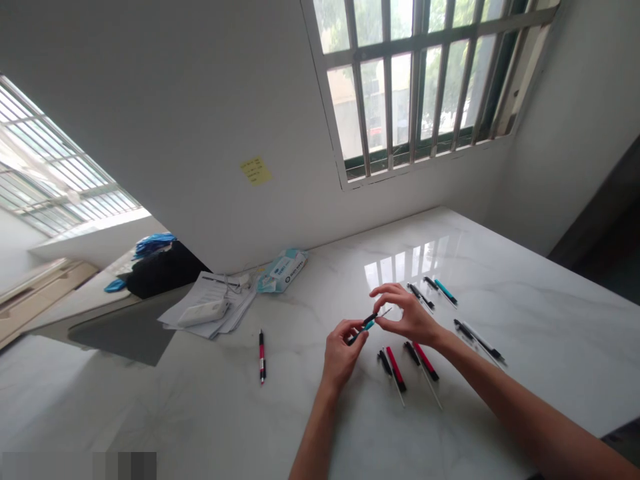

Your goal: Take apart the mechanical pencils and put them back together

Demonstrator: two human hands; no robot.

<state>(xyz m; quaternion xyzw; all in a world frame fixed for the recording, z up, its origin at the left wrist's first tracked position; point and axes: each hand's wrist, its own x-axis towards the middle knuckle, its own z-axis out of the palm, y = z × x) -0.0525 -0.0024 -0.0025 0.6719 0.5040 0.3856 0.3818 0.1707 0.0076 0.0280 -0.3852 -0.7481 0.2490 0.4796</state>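
Note:
My left hand (346, 343) is closed around teal and black pen parts (369, 325) above the marble table. Just to the right, my right hand (406, 313) curls its thumb and fingers about a thin pen refill (384, 312); exactly where it grips is hard to see. Below the hands lie a red pen barrel (395, 367) and another red barrel (426, 361), each beside a black piece and a white refill. Beyond my right hand are a teal barrel (446, 291), a black pen piece (421, 295) and white and black parts (481, 341).
A red and black pen (262, 357) lies left of my hands. Farther back are a wipes packet (283, 270), papers (193, 300) with a white device (204, 312) on them, and a grey panel (125, 327). A barred window (415, 47) and a yellow note (255, 171) are on the wall.

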